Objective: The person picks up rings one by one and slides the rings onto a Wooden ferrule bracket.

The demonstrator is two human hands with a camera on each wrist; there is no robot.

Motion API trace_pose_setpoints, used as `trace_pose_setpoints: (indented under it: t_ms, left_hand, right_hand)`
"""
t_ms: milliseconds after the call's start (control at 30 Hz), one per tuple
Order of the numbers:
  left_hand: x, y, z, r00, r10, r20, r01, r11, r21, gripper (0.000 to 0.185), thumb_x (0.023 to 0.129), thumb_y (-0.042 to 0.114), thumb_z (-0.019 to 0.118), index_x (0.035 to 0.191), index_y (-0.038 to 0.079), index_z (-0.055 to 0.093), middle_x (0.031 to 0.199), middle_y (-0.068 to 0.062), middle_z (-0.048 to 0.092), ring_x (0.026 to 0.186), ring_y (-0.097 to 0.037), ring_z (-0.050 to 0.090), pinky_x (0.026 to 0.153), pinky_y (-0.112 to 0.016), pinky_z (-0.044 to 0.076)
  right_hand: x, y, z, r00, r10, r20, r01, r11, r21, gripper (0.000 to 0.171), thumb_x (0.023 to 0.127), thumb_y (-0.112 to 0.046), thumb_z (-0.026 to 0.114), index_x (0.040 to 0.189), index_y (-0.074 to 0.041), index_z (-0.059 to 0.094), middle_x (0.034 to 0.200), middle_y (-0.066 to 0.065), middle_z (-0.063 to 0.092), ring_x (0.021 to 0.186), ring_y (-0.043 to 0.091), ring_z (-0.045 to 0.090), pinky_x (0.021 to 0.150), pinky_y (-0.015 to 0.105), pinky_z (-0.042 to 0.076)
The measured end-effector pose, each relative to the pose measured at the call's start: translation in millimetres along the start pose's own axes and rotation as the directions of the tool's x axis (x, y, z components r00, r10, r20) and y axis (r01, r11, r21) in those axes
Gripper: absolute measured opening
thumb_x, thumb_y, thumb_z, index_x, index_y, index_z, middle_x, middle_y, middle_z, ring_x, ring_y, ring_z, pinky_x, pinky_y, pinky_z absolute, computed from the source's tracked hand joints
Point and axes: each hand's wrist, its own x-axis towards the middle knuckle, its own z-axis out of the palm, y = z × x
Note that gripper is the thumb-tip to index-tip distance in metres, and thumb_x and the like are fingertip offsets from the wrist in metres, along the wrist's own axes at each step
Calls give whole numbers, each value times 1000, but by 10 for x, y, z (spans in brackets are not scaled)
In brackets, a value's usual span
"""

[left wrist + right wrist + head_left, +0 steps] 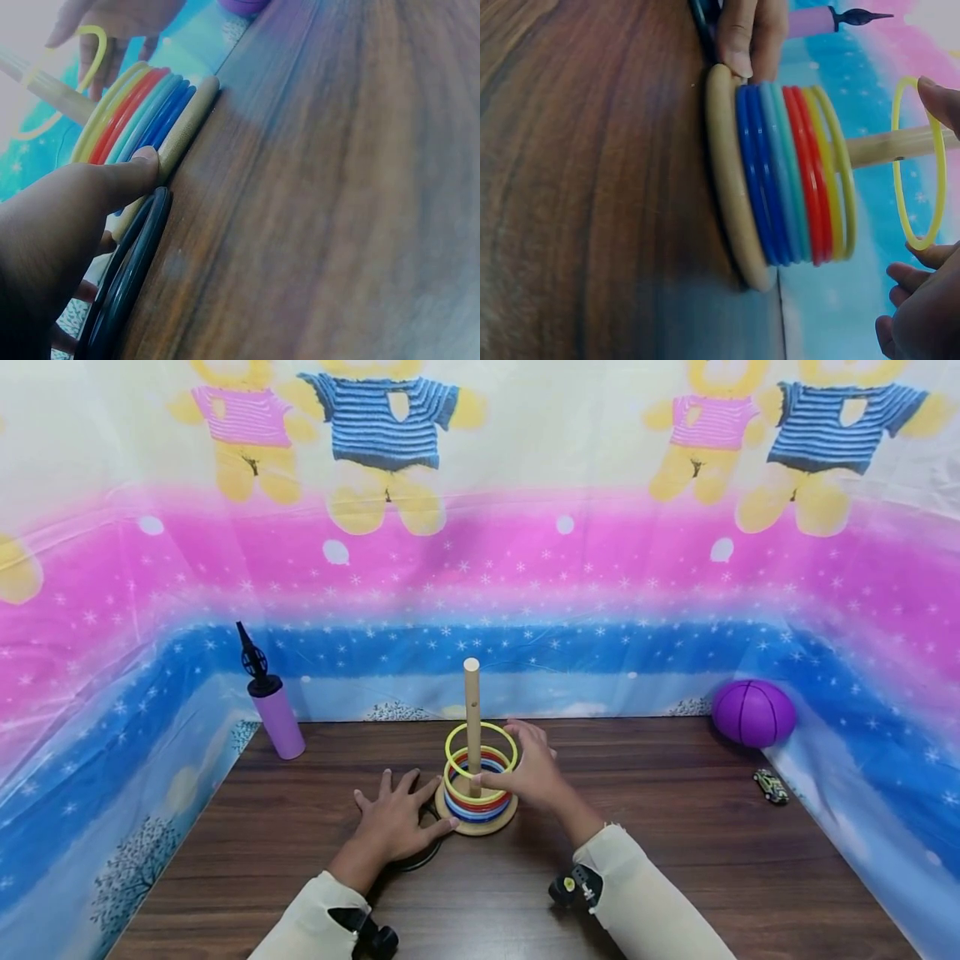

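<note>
The right hand [534, 770] holds a thin yellow ring [481, 761] around the wooden peg [472, 710], about halfway down the peg and above the stack of rings [477, 799]. The fingertips [939, 101] pinch the ring at its rim on the far and near side, as the right wrist view shows, so the ring hangs a little tilted and does not touch the stack. The left hand [396, 820] lies flat on the wooden table [675, 827] with straight fingers; its thumb [133, 169] presses against the edge of the round wooden base [731, 195], and black rings [127, 274] lie flat on the table under the palm.

The ring looks like a light, stiff plastic hoop, smooth and probably a bit slippery, so a soft pinch at two opposite points of the rim seems enough and keeps it level. It does not look fragile. The base looks light as well and may slide or tip when a ring knocks the peg, so holding its edge is sensible. A purple air pump [273, 710], a purple ball [753, 713] and a small toy car [771, 786] stand well apart.
</note>
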Motion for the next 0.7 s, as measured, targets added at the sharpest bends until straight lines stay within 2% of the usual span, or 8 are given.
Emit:
trace_pose_setpoints:
  t_ms: [200, 433, 700]
  left_hand:
    - [-6, 10, -3, 1000, -1, 7, 0, 1000, 2, 86, 97, 83, 57, 166, 32, 50, 174, -18, 41, 161, -65, 22, 109, -100, 14]
    - [-8, 17, -6, 1000, -4, 3, 4, 1000, -7, 87, 97, 83, 57, 166, 31, 51, 174, -18, 41, 161, -66, 22, 109, -100, 13]
    - [-12, 12, -2, 1000, -8, 10, 8, 1000, -15, 86, 97, 83, 57, 166, 32, 50, 175, -18, 40, 162, -66, 20, 109, -100, 12]
  right_hand:
    - [-14, 93, 47, 1000, -5, 2, 5, 1000, 9, 106, 76, -46, 98, 160, -1, 50, 172, 17, 41, 165, 40, 27, 131, 75, 10]
    - [-13, 216, 121, 1000, -16, 26, 17, 999, -28, 100, 76, -45, 99, 155, -2, 54, 172, 15, 42, 166, 40, 24, 130, 76, 10]
    - [-21, 278, 168, 999, -30, 39, 31, 999, -26, 98, 77, -43, 99, 155, -3, 54, 173, 15, 41, 166, 40, 23, 129, 76, 11]
